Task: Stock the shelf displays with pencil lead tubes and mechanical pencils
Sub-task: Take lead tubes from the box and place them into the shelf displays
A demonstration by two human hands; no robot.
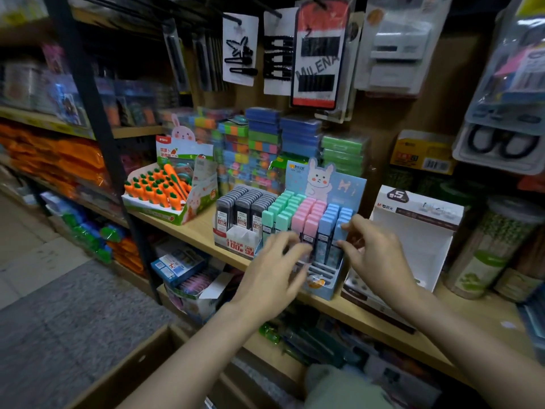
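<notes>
Two hands [275, 267] [373, 255] — one rabbit display [324, 286]

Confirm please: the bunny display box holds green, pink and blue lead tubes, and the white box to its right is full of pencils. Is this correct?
Not quite. In the head view, the white box is empty. The rest holds: the bunny display box carries green, pink and blue lead tubes.

Upright green, pink and blue lead tubes [306, 215] in rabbit display box [330, 286]
</notes>
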